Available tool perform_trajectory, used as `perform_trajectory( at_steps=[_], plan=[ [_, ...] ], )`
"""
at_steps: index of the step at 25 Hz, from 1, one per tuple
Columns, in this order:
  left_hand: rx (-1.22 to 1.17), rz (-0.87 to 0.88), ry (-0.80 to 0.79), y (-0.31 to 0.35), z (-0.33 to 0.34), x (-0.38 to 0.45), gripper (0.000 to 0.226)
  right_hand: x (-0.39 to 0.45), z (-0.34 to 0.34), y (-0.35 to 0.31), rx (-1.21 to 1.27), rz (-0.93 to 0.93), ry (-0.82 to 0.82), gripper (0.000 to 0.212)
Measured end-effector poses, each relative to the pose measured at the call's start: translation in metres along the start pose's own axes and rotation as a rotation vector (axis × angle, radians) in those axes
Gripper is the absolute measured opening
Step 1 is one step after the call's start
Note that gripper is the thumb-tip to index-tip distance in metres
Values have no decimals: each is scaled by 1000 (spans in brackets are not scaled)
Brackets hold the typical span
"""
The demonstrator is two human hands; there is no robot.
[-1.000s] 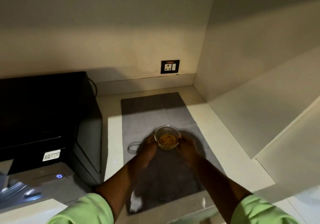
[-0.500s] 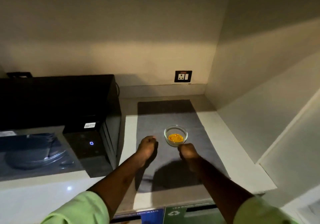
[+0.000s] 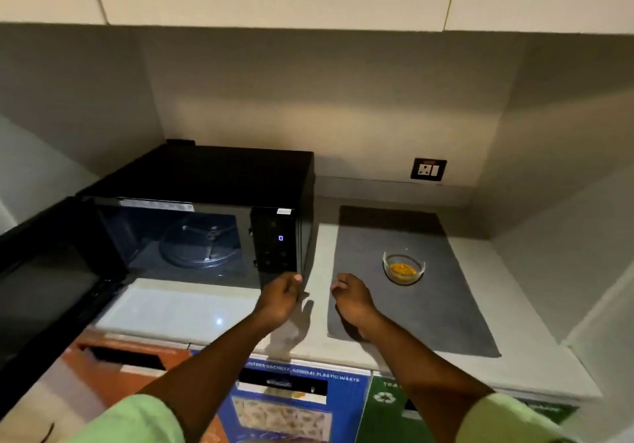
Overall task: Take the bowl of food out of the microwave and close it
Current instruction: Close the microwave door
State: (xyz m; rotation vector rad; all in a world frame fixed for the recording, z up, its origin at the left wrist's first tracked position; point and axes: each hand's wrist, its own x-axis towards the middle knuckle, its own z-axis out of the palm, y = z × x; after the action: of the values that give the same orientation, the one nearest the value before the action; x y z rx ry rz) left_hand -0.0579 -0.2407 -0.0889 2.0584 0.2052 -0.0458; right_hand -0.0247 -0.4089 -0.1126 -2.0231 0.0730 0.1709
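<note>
A small glass bowl (image 3: 403, 268) with yellow food (image 3: 402, 268) in it sits on a grey mat (image 3: 422, 305) spread over the pale worktop (image 3: 319, 247). The bowl stands upright in the far half of the mat, well to the right of the black microwave (image 3: 206, 209). Nothing touches it.

Both hands are empty and held apart from each other, low over the worktop in front of the microwave's right corner. The left hand (image 3: 279, 297) has its fingers loosely curled, grasping nothing, and hovers just in front of the microwave's control panel (image 3: 274, 243), by the near right edge of the machine. The right hand (image 3: 351, 297) is likewise loosely curled and holds nothing; it hangs over the left edge of the mat, nearer the person than the bowl and to the bowl's left, clearly apart from it. Pale green sleeves (image 3: 133, 420) cover the upper arms.

The microwave is open. Its door (image 3: 51, 281) swings out to the left of the cavity, and inside, the glass turntable (image 3: 202, 247) lies bare under a bluish light. A small blue digit glows on the control panel.

On the wall beyond the mat, to the right of the microwave, there is a dark socket plate (image 3: 428, 169). Below the worktop's front edge, nearest the person, are waste bin fronts: orange (image 3: 113, 353) under the microwave, blue (image 3: 295, 405) right of it, then green (image 3: 384, 398).
</note>
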Motion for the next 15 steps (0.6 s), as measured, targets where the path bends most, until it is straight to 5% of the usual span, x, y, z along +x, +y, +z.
perform_trajectory(
  at_steps=[9,15],
  plan=[
    [299,134,216,-42,-170,-27,44,-27,88,-121,-193,-414,-16,45],
    [515,237,344,-56,-300,-38,49,-9,113,-184,-465,-701,208,39]
  ],
)
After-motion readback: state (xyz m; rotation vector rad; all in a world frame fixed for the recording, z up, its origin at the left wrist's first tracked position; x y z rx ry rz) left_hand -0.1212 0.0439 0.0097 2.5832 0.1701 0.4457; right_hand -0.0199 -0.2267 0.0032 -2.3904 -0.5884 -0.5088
